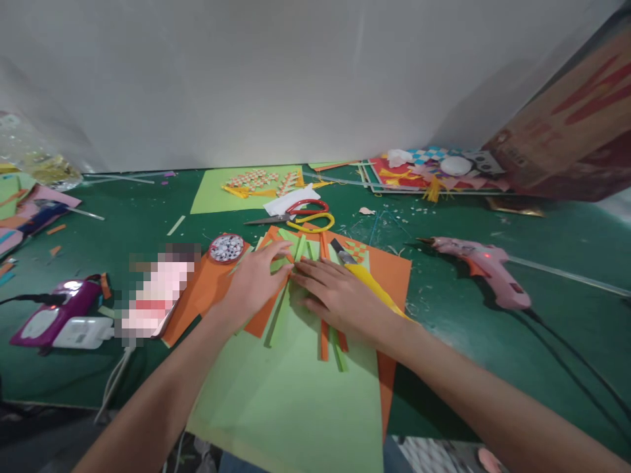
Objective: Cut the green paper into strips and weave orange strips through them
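My left hand (257,277) is over the paper stack, its thumb and index finger pinched at a green paper strip (280,318). Beside it my right hand (342,292) lies flat across more strips, fingers stretched toward the left fingertips. Orange strips (324,341) and another green strip (339,351) stick out beneath the right hand. Under both hands are a light green sheet (290,394) and orange sheets (392,269). Against the right wrist lies a yellow utility knife (377,286). The spot where the fingertips meet is partly hidden.
Scissors (300,217) with red and yellow handles lie beyond the hands. A round container of googly eyes (227,248) and a phone (160,295) are left. At right rests a pink glue gun (486,263) with its cord. Woven paper pieces (256,180) lie behind.
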A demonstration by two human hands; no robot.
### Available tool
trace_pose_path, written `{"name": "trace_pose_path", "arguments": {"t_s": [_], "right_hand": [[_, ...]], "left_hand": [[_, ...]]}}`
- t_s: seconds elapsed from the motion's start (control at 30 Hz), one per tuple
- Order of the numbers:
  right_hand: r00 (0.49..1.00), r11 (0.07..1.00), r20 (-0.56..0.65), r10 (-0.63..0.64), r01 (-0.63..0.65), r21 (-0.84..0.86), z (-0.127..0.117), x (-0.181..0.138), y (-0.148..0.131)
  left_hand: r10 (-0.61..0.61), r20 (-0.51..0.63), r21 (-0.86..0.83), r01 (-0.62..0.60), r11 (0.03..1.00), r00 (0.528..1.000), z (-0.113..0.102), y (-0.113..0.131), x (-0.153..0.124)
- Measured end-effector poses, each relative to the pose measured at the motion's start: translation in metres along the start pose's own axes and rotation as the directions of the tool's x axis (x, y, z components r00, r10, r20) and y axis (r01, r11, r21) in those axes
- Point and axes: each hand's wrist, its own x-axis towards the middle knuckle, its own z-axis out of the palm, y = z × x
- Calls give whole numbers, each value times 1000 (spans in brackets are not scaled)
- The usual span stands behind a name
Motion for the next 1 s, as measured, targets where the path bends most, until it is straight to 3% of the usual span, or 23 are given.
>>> {"name": "trace_pose_path", "arguments": {"t_s": [0.17,0.4,0.57,0.8,0.9,1.0], "right_hand": [[999,999,19,35,-35,-33,0,-1,-1],[998,998,43,53,-52,-36,1,-1,0],[997,997,25,-78,77,15,1,0,-9],[985,985,-29,-171,172,19,1,2,-18],[990,996,-104,-94,94,-14,-4,3,-11],[984,995,-168,67,-77,-56,-10,1,3]], "left_hand": [[-28,-40,152,34,988,999,-2,-1,-1],[78,-54,200,-66,977,995,3,1,-3],[167,23,268,-167,949,986,5,-2,-2],[133,28,237,-136,962,991,3,0,-2],[146,1,178,-143,973,989,6,-1,-2],[128,-23,136,-124,983,992,8,-2,-1]]}}
